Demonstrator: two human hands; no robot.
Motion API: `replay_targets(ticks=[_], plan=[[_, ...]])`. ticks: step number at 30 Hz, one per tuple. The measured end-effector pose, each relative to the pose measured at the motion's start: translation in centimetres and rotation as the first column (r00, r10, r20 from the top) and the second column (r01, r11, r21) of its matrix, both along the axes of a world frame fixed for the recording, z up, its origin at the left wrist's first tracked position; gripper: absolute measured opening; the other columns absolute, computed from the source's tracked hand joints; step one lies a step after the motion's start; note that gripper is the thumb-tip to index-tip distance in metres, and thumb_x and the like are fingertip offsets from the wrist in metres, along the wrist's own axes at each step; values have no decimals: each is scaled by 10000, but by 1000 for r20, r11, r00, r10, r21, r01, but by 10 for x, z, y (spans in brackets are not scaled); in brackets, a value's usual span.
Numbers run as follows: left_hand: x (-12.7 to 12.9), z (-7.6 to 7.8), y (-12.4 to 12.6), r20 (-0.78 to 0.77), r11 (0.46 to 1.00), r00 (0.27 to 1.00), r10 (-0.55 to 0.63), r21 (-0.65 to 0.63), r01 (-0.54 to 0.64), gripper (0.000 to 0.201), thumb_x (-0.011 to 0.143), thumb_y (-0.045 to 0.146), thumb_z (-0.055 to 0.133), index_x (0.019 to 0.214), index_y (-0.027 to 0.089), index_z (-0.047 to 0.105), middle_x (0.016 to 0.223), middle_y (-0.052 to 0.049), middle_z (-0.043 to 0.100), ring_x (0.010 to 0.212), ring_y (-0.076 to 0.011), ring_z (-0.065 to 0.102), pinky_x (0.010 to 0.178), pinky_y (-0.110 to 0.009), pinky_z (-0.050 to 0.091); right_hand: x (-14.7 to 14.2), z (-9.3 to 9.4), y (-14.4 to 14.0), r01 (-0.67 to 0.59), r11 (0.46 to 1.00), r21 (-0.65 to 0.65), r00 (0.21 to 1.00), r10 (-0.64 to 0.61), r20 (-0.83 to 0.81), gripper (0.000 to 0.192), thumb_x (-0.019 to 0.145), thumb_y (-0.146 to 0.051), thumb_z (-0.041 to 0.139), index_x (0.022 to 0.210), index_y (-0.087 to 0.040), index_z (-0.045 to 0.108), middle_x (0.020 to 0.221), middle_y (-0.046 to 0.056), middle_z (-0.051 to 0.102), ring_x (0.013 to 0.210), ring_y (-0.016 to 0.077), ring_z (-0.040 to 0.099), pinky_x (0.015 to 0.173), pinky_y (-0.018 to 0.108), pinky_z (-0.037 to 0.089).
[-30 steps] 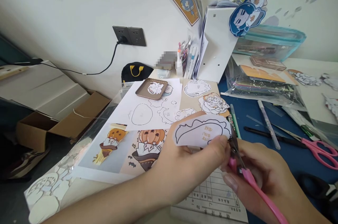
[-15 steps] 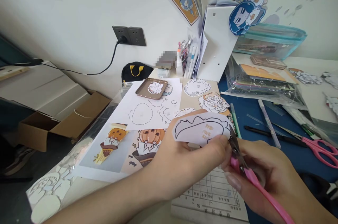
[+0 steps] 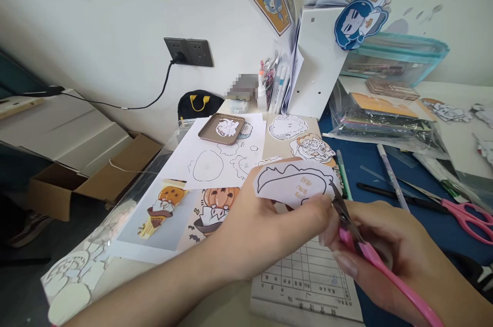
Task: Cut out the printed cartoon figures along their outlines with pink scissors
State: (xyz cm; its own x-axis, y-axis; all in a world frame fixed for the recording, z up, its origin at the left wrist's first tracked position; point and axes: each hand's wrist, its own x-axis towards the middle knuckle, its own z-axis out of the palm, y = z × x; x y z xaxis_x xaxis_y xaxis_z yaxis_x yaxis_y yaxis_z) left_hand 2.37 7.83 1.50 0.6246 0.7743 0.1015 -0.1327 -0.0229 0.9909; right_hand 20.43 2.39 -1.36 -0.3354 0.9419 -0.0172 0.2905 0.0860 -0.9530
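My left hand (image 3: 277, 224) pinches a small piece of white paper (image 3: 285, 183) between thumb and fingers. A black outline with a wavy upper edge and some orange handwriting are on the paper. In my right hand (image 3: 396, 255) are pink-handled scissors (image 3: 373, 257), with their dark blades at the paper's right edge, close to my left fingertips. Part of the handles is hidden by my fingers. Below both hands lies a printed form (image 3: 304, 286) with a ruled table.
Printed sheets with pumpkin drawings (image 3: 219, 204) lie to the left, under a brown tray (image 3: 204, 134) holding a cutout. A second pair of pink scissors (image 3: 470, 222) and a pen (image 3: 393, 175) lie on the blue mat (image 3: 370, 162). A white file holder (image 3: 319, 60) stands behind.
The paper has turned slightly and shifted a little in my left hand. The scissors have moved slightly, and their blades now reach onto the paper's right end near the outline.
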Motion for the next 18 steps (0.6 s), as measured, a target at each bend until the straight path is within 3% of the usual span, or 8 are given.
replay_targets(ticks=[7,18], plan=[[-3,-6,-1,21,995,995,100,12,-101,235,855,128,586,627,187,598,645,26,669,642,-133,651,570,-209,477,0,4,1,-21,999,-35,1000,21,-8,182,779,-91,590,779,-272,573,643,-60,549,555,108,524,488,181,464],[-4,-7,0,26,995,995,95,0,-95,227,854,124,579,635,180,601,645,25,662,659,-134,654,590,-209,489,0,8,4,-70,996,-56,997,72,38,157,816,-123,579,795,-277,556,660,-57,555,554,112,503,488,183,450]])
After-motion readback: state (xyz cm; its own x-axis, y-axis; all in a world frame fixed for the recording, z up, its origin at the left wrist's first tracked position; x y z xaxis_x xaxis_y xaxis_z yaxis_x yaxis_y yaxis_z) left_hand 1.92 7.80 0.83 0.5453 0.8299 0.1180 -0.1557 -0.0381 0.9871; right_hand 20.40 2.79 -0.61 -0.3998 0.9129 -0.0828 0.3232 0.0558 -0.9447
